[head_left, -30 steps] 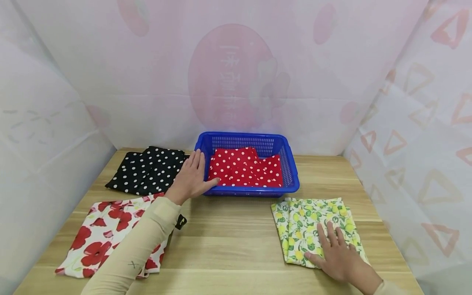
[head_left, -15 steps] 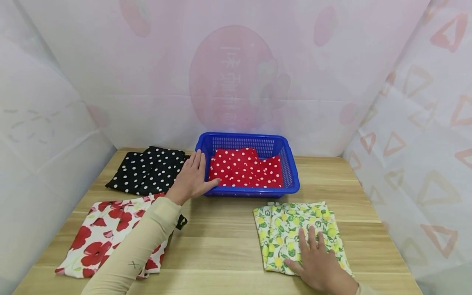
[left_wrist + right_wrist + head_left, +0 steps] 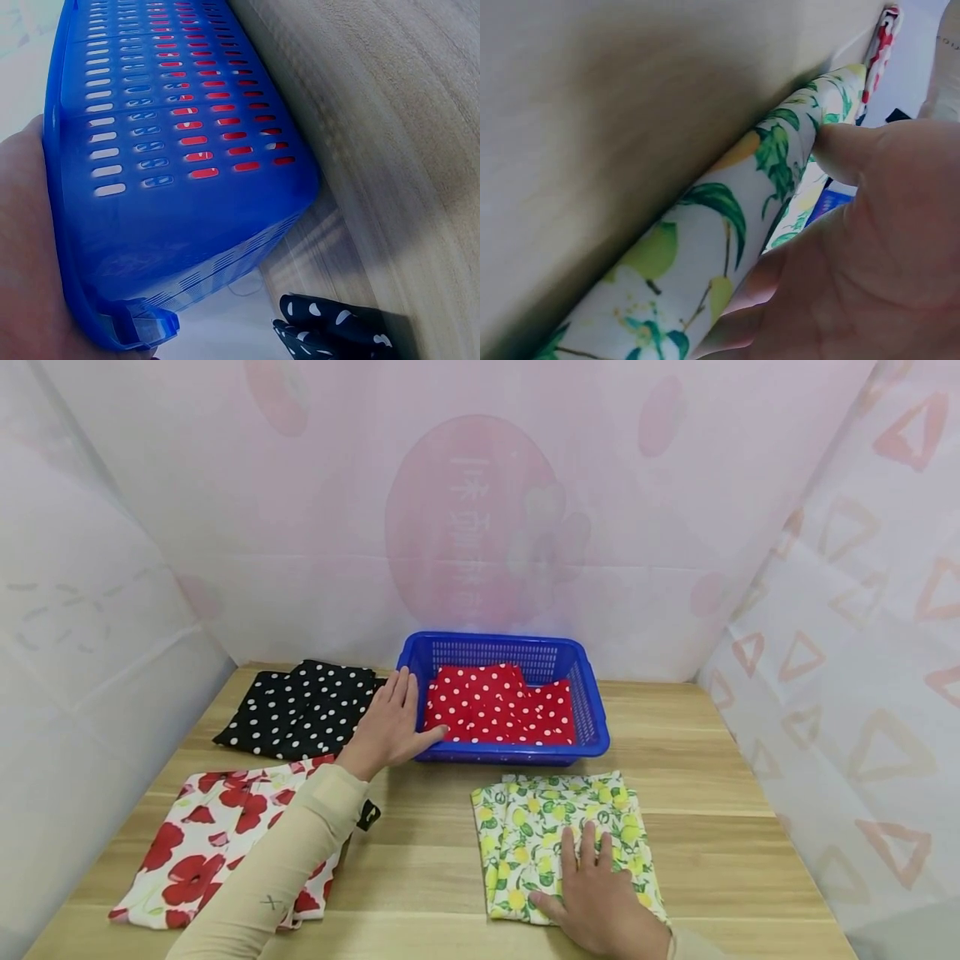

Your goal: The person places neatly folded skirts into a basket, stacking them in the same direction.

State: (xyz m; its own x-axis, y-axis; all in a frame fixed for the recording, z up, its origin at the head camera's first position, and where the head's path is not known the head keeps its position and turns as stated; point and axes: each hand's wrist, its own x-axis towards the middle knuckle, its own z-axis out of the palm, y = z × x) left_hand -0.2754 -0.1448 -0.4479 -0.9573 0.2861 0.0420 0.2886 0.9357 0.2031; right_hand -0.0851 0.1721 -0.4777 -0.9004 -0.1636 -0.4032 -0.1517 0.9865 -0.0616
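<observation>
My left hand (image 3: pixel 389 727) rests on the near left corner of a blue plastic basket (image 3: pixel 517 749), its fingers straight along the rim and the thumb stretched over the front edge. Inside the basket lies a folded red cloth with white dots (image 3: pixel 491 706). In the left wrist view, the slotted basket wall (image 3: pixel 180 202) fills the middle, with part of the hand (image 3: pixel 26 247) at its rim. Flat on a folded lemon-print cloth (image 3: pixel 525 835) lies my right hand (image 3: pixel 603 897), fingers spread. The right wrist view shows the cloth's folded edge (image 3: pixel 697 240) beneath the palm (image 3: pixel 870 277).
A folded black dotted cloth (image 3: pixel 303 710) lies left of the basket. Nearer, a white cloth with red poppies (image 3: pixel 195 860) sits partly under the left forearm. A small black tag (image 3: pixel 368 815) shows beside the sleeve. Printed curtains (image 3: pixel 637 568) stand behind and beside the wooden table (image 3: pixel 720 793).
My right hand has slid the lemon-print cloth leftward across the table, from the right side to just in front of the basket. The left hand has stayed on the basket.
</observation>
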